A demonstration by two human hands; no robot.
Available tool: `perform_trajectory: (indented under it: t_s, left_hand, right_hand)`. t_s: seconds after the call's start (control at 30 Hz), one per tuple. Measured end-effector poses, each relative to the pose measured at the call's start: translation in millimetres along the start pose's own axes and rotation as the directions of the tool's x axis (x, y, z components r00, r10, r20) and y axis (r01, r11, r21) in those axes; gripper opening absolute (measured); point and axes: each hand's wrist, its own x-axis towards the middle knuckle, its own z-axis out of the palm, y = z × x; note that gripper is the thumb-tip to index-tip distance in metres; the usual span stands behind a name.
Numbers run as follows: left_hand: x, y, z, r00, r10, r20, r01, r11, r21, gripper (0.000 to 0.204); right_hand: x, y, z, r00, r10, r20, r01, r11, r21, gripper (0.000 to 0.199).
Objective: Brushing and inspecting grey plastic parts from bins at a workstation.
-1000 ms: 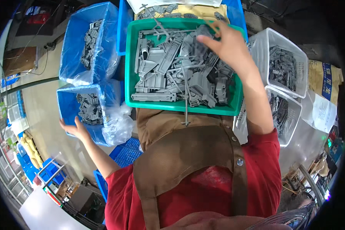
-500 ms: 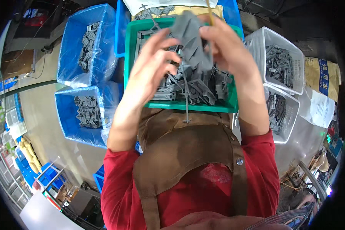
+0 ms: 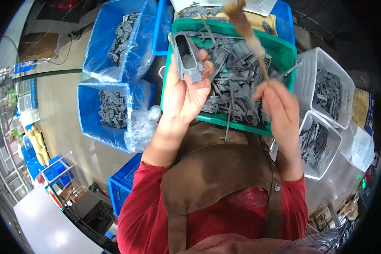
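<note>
On the upturned palm of my left hand (image 3: pixel 183 99) lies a hollow grey plastic part (image 3: pixel 190 67), its long opening facing up and my fingers curled at its side. My right hand (image 3: pixel 280 103) grips the thin end of a wooden stick tool (image 3: pixel 262 67). The tool's thick brown far end is smeared by motion, so its exact kind cannot be made out. It stands up and away, apart from the grey part. Both hands are over a green crate (image 3: pixel 288 50) filled with jumbled grey plastic parts (image 3: pixel 241 91).
Two blue bins (image 3: pixel 89 118) with clear liners hold small grey pieces at left. Two white baskets (image 3: pixel 346 108) of darker grey pieces stand at right. A thin grey rod (image 3: pixel 228 122) crosses the green crate's near rim. A blue crate (image 3: pixel 119 190) sits lower left.
My hands have moved apart. The left has turned palm up with the grey part, showing its opening; the right has left the part and swung the stick tool upright. The whole view has shifted.
</note>
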Motion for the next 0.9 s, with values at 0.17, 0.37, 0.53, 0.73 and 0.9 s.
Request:
perform_trajectory:
  t_s: [0.17, 0.37, 0.53, 0.73, 0.9]
  left_hand:
    - [-1.0, -3.8, -3.3, 0.992, 0.077, 0.104, -0.083, 0.995, 0.047, 0.039]
    - [-0.9, -8.1, -7.0, 0.975, 0.221, 0.031, -0.223, 0.965, 0.137, 0.046]
    - [-1.7, -2.4, -5.6, 0.984, 0.129, 0.121, -0.128, 0.992, -0.016, 0.049]
    - [0.2, 0.7, -14.8, 0.927, 0.329, 0.183, -0.371, 0.88, 0.297, 0.051]
    - [-8.3, -10.4, 0.8, 0.861, 0.495, 0.115, -0.457, 0.656, 0.6, 0.054]
  right_hand:
    - [-19.7, 19.5, 9.4, 0.998, -0.014, 0.062, 0.016, 0.999, -0.027, 0.028]
    - [-21.7, 24.0, 15.7, 0.993, -0.035, 0.115, 0.04, 0.999, -0.035, 0.024]
    - [-22.2, 23.0, 19.6, 0.983, -0.124, 0.135, 0.135, 0.987, -0.082, 0.021]
    - [-21.4, 24.0, 17.1, 0.947, -0.195, 0.256, 0.271, 0.912, -0.308, 0.012]
    - [-19.0, 23.6, 16.4, 0.961, -0.22, 0.17, 0.26, 0.926, -0.273, 0.01]
